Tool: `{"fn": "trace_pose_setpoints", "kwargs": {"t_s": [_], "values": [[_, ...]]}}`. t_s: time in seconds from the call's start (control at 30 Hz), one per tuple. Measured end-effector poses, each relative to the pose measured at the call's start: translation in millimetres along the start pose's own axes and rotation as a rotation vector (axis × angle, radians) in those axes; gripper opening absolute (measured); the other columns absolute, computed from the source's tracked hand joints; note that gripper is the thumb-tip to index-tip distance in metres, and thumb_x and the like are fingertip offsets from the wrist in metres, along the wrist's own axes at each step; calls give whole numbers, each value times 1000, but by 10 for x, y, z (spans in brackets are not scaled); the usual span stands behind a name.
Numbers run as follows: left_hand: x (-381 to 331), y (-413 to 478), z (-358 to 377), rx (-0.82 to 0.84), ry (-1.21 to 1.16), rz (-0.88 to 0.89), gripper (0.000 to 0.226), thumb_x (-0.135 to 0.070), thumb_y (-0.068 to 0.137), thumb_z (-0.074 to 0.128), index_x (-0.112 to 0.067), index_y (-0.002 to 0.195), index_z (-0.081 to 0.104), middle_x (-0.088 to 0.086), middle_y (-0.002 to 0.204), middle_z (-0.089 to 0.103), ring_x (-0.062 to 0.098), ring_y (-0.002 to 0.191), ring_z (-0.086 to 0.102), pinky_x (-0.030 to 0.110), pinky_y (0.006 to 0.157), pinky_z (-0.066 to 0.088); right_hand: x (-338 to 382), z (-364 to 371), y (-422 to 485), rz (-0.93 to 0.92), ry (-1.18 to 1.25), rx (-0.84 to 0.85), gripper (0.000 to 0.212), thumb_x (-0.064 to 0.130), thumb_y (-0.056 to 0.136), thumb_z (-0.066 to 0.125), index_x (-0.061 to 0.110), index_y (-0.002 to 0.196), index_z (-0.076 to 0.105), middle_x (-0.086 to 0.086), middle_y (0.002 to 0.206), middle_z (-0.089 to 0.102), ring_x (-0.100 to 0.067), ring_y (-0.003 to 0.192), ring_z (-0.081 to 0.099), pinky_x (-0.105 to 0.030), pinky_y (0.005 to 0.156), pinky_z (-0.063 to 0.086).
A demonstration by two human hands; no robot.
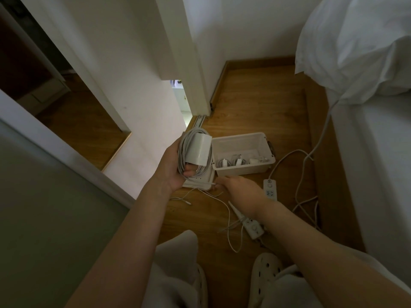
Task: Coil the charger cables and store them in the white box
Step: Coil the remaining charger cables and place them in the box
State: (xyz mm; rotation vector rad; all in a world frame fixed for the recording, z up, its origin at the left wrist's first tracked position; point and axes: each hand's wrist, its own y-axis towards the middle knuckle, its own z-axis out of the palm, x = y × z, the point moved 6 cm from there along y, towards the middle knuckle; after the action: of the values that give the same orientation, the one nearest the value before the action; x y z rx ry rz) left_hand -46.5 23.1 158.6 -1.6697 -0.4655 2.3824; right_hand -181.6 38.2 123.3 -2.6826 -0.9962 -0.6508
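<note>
Coil nearly closed, tail pinched.
My left grip [175, 165] is clamped round the coiled cable [183, 152] and its charger brick [199, 148]. My right grip [240, 190] pinches the cable tail [213, 184] low, near the floor. I'd lay that tail snug onto the loops, then lower the bundle into the white box [240, 135] just beside, whose far half looks free. The wall crowds my left and a power strip [270, 190] lies right, so go straight over.
</note>
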Motion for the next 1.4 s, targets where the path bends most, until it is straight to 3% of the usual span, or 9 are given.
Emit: {"fn": "trace_pose_setpoints", "kwargs": {"t_s": [0.13,0.27,0.33,0.43,0.53,0.7,0.93,1.2,1.4], "values": [[20,-4,-67,44,180,-41,48,-54,81,51,-17,108,63,14,86,54,15,53,39,16,35,25,-101,-73,19,30,-37,-47,22,15,99,41,25,113,55,1,111,61,-19,93,60,-28,71,42],[16,-31,-101,11,608,-5,76,-72,69,58,-9,111,62,22,94,56,29,71,52,24,52,39,-149,-164,30,36,-107,-101,19,17,99,42,26,110,55,2,107,59,-18,93,58,-27,70,42],[13,-55,-61,17,774,22,66,-71,70,57,-13,100,66,27,95,61,31,79,58,30,62,43,-190,-187,27,62,-118,-112,18,18,99,42,25,109,56,2,108,59,-17,96,57,-25,70,37],[39,-81,-33,15,943,24,36,-55,83,56,-20,86,67,10,82,65,21,70,60,24,56,45,-275,-255,20,134,-119,-146,18,18,99,42,21,108,58,0,108,60,-17,97,57,-26,72,42],[119,-56,-60,15,1092,55,29,-48,87,56,-28,103,69,-2,90,66,13,76,61,21,58,48,-340,-329,11,212,-117,-174,22,25,101,35,18,104,56,-2,103,62,-19,89,59,-33,74,48],[87,14,-157,-151,1205,174,51,-50,90,51,-31,136,45,2,124,55,17,103,56,31,78,53,-197,-326,7,168,-108,-194,20,23,101,37,18,107,55,-1,104,62,-16,83,58,-28,67,42],[32,27,-236,-402,1377,332,54,-50,93,46,-22,138,34,9,134,44,24,111,55,32,85,47,92,-403,-48,0,-243,-211,25,21,102,38,21,116,58,0,108,64,-17,94,61,-27,69,45],[119,56,-248,-537,944,217,47,-44,97,37,-14,132,29,15,135,30,20,95,50,19,60,45,479,-225,-112,-197,-197,-126,31,15,99,42,14,130,46,-3,105,61,-16,86,57,-25,67,39],[227,160,-200,-368,326,66,51,-50,98,30,-12,129,41,13,101,58,19,76,59,27,56,54,532,-104,-127,-212,-166,-72,48,15,100,39,16,146,25,-6,114,58,-20,97,58,-27,72,43]]}}
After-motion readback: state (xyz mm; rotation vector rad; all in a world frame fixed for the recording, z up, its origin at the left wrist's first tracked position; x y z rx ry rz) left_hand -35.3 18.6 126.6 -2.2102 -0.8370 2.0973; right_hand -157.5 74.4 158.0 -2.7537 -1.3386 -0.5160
